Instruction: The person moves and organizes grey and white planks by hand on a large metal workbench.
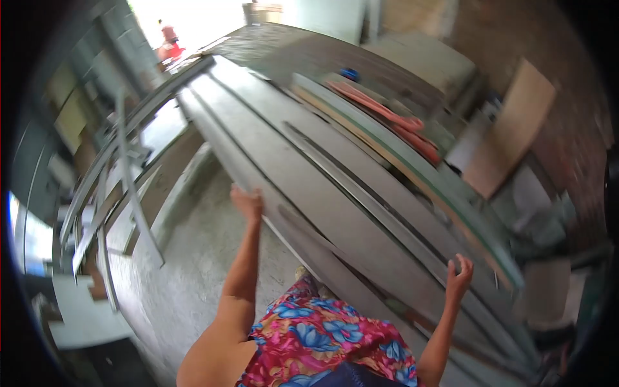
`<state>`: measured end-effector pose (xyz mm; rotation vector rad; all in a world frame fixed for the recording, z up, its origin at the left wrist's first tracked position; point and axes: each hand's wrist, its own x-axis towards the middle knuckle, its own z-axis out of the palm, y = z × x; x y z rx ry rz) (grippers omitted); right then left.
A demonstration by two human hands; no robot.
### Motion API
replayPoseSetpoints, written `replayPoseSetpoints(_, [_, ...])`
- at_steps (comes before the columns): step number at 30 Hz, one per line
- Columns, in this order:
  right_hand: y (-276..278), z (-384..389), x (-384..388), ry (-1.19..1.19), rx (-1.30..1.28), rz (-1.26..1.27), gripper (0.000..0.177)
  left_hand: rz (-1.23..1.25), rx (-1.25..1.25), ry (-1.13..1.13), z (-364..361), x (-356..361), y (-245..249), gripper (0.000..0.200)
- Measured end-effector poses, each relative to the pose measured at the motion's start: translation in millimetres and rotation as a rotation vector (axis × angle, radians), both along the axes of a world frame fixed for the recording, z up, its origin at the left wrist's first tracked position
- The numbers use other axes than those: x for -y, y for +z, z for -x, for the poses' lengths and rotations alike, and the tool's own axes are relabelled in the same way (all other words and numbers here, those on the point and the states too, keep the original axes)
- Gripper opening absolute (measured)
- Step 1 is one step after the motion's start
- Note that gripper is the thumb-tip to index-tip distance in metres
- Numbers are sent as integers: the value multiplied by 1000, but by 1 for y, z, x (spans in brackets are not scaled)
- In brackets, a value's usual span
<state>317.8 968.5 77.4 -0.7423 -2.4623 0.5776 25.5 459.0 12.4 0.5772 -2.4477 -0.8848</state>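
Note:
Long flat grey panels (277,151) lie side by side on a slant, from the upper left to the lower right. At the near edge of the panels is my left hand (248,202), its fingers bent over that edge. My right hand (459,274) is over the panels' right part, with its fingers curled and apart and nothing between them. A narrow metal strip (342,177) runs lengthwise along the panels between my hands.
Orange-red tools or straps (387,116) and a blue roll (349,74) lie beyond the panels, near a green-edged board (451,203). A brown board (512,129) leans at the right. Long strips (132,193) stick out at the left above the concrete floor (193,258).

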Motion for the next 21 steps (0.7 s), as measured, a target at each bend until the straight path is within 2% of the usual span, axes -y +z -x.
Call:
replayPoseSetpoints(1, [6, -24, -10, -94, -25, -7, 28, -78, 81, 54, 2, 6, 6, 76])
replayPoseSetpoints(3, [-1, -87, -30, -295, -47, -49, 30, -55, -58, 111, 40, 55, -87, 67])
replayPoseSetpoints(5, [-23, -151, -40, -518, -42, -107, 34, -512, 147, -55, 33, 50, -64, 65])
replayPoseSetpoints(6, [-34, -173, -28, -659, 41, -100, 37, -730, 265, -115, 29, 49, -59, 65])
replayPoseSetpoints(8, [-42, -206, -5, -924, 203, -97, 41, -768, 268, -98, 32, 46, -74, 63])
replayPoseSetpoints(9, [-66, -229, -1, -988, 249, -82, 51, -793, 251, -84, 37, 42, -79, 63])
replayPoseSetpoints(12, [-126, -250, 29, -1225, 424, -35, 57, -924, 256, -73, 35, 27, -79, 59])
replayPoseSetpoints(13, [-118, -271, 36, -1193, 471, 13, 63, -967, 308, -74, 25, 28, -72, 58])
replayPoseSetpoints(15, [-153, -279, 33, -1132, 318, -65, 64, -1028, 371, -84, 27, 30, -78, 57])
replayPoseSetpoints(16, [-150, -275, 36, -1103, 243, -104, 64, -1040, 403, -119, 29, 36, -83, 57])
replayPoseSetpoints(17, [-147, -268, 35, -1091, 176, -41, 65, -1052, 434, -157, 33, 43, -86, 58])
replayPoseSetpoints(21, [-144, -256, 32, -1200, 105, -46, 64, -1012, 534, -140, 34, 39, -82, 60])
